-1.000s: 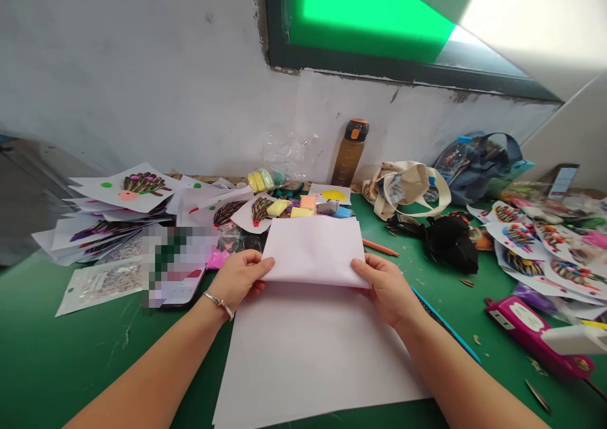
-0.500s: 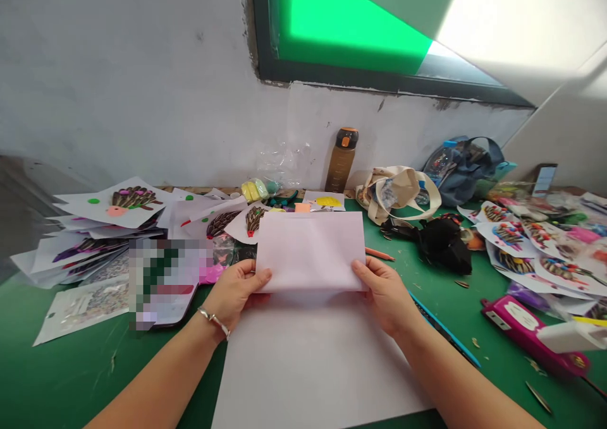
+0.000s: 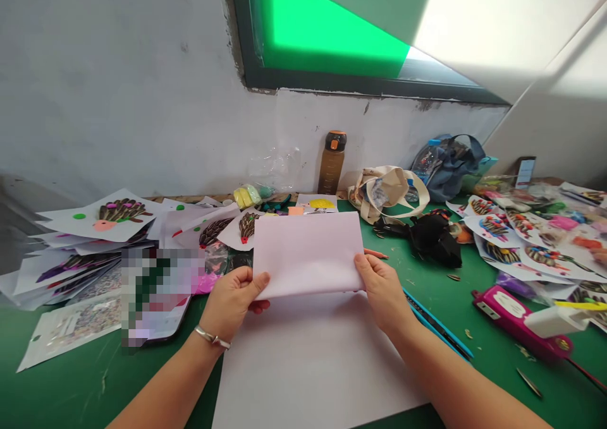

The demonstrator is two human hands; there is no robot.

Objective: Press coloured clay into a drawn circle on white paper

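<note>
Paper (image 3: 307,255) pinched in both hands

The folded white sheet is gripped at its lower side edges by the left hand (image 3: 232,302) and right hand (image 3: 384,293), fingers (image 3: 365,266) closed on it. It sits over a larger white sheet (image 3: 308,366) on the green tabletop (image 3: 156,385). A blue ruler (image 3: 436,321) lies just beside the right hand, and a loose pile of collage cards (image 3: 121,214) lies beyond the left.

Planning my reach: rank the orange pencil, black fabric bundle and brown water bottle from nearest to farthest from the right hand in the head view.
From the right hand:
1. Orange pencil, just beyond the hand on the table.
2. Black fabric bundle, farther back, rightward.
3. Brown water bottle, against the wall.
</note>
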